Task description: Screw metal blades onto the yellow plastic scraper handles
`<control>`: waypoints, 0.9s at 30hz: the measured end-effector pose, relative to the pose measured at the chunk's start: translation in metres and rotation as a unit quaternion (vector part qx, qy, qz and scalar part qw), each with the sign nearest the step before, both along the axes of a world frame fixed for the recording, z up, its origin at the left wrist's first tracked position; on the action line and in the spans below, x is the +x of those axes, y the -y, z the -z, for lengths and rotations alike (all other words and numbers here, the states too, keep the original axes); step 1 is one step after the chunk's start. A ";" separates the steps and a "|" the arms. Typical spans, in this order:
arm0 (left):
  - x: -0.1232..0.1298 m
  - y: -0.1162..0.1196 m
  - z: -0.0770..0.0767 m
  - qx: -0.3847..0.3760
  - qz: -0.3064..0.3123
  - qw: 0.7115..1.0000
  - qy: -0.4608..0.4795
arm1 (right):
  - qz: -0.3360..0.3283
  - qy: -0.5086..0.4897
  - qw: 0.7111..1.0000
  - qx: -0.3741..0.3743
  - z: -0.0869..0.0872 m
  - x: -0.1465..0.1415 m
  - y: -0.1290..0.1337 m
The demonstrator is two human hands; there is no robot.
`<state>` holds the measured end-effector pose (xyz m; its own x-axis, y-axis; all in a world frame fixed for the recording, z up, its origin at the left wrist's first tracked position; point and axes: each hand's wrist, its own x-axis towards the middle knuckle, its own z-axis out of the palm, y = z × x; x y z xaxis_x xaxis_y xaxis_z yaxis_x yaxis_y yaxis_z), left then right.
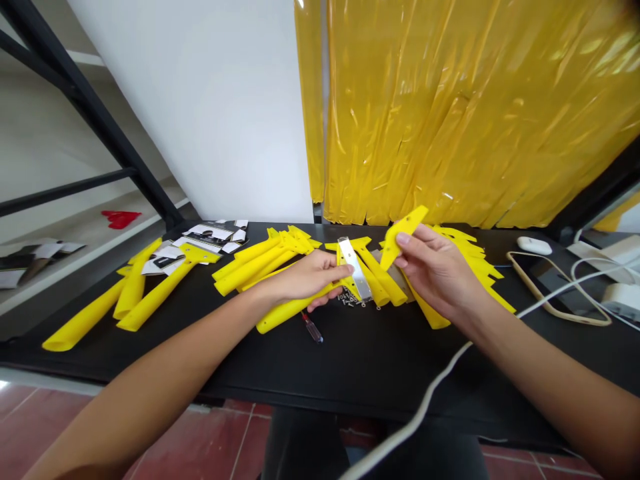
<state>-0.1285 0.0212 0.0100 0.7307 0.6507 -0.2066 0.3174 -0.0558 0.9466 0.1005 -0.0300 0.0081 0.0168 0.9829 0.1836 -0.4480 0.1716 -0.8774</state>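
My left hand [313,275] is closed around a yellow scraper handle [280,315], with its thumb pressed on a shiny metal blade [359,275] lying across the handle's head. Between the thumb and fingers of my right hand [443,270] is a flat yellow cover plate [413,221] with small holes, raised apart from the blade. Under my left hand a small screwdriver [313,329] lies on the black table [370,363]. Loose small screws [349,298] are scattered below the blade, partly hidden by it.
Yellow scrapers [155,300] lie at the left, and more handles [257,257] are piled mid-table. Several yellow plates [467,250] fan out behind my right hand. A phone [555,283], an earphone case [534,246] and a white cable [435,387] are at the right.
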 end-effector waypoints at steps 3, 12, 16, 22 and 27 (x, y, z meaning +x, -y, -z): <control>0.001 0.002 -0.001 0.001 -0.003 1.000 -0.008 | -0.023 0.124 0.992 -0.024 0.009 0.001 -0.001; 0.002 0.005 -0.001 0.061 0.012 0.997 -0.035 | -0.063 0.271 0.960 -0.018 0.020 -0.005 -0.002; 0.002 0.005 -0.002 0.060 0.015 0.997 -0.035 | -0.071 0.276 0.958 -0.022 0.021 -0.005 -0.003; 0.003 0.005 -0.004 0.010 0.039 0.999 0.001 | -0.089 0.275 0.957 -0.013 0.030 -0.006 -0.007; 0.001 0.008 -0.007 -0.021 0.050 0.998 0.023 | -0.070 0.283 0.956 0.018 0.036 -0.008 -0.006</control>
